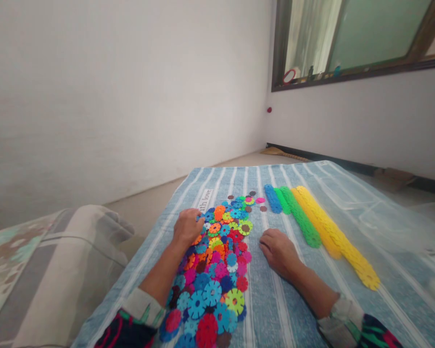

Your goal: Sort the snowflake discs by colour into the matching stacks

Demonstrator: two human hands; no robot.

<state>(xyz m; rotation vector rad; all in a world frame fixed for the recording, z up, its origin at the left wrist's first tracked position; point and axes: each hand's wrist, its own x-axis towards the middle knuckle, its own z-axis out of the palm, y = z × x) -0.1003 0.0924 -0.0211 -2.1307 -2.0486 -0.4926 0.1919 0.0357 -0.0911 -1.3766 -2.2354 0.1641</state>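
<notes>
Now your left hand (187, 226) curls fingertips-down on the heap of multicoloured plastic snowflake discs (217, 261) on the blue striped cloth (275, 299); your right hand (278, 251) rests loosely curled just beside it, holding nothing.

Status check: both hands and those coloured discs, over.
Left hand fingers down on the loose disc pile. Right hand flat on the striped cloth, empty. Sorted disc rows beyond, untouched.

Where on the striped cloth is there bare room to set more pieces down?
Bare striped cloth lies between the loose disc pile and the sorted rows, around the right hand. More lies near the sorted rows' near end and left of the left hand. The pile itself is crowded.
</notes>
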